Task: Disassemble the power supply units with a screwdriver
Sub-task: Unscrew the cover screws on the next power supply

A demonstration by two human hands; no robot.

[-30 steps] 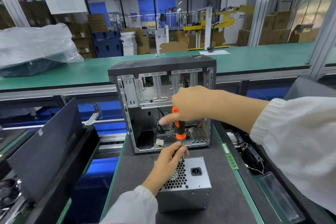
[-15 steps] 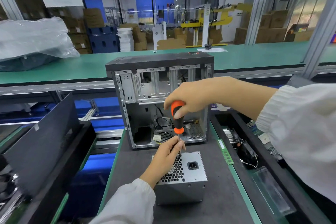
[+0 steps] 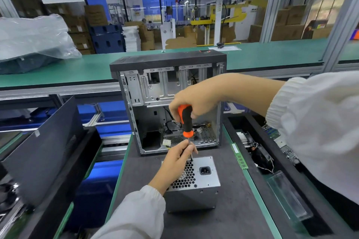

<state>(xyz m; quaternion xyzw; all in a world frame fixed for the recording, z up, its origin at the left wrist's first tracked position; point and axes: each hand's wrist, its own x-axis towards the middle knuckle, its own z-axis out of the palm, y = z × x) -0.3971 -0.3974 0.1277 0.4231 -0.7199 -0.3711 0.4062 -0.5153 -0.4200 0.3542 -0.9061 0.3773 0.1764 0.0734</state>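
Observation:
A grey metal power supply unit [image 3: 202,182] stands on the dark work mat, its honeycomb grille and power socket facing up. My right hand [image 3: 194,101] grips the top of an orange and black screwdriver [image 3: 186,120], held upright. Its thin shaft runs down to the unit's top edge near the grille. My left hand [image 3: 177,161] pinches the shaft just above the tip and rests on the unit's left part, hiding that side of the grille.
An open, stripped computer case [image 3: 169,101] stands right behind the unit. A green memory stick [image 3: 239,156] lies on the mat's right edge. A bin of parts [image 3: 272,147] sits to the right, a dark case panel [image 3: 42,145] leans at left.
My right hand has shifted its grip on the handle, turning the screwdriver, with the black side now facing me. My left hand stays on the shaft. The unit has not moved.

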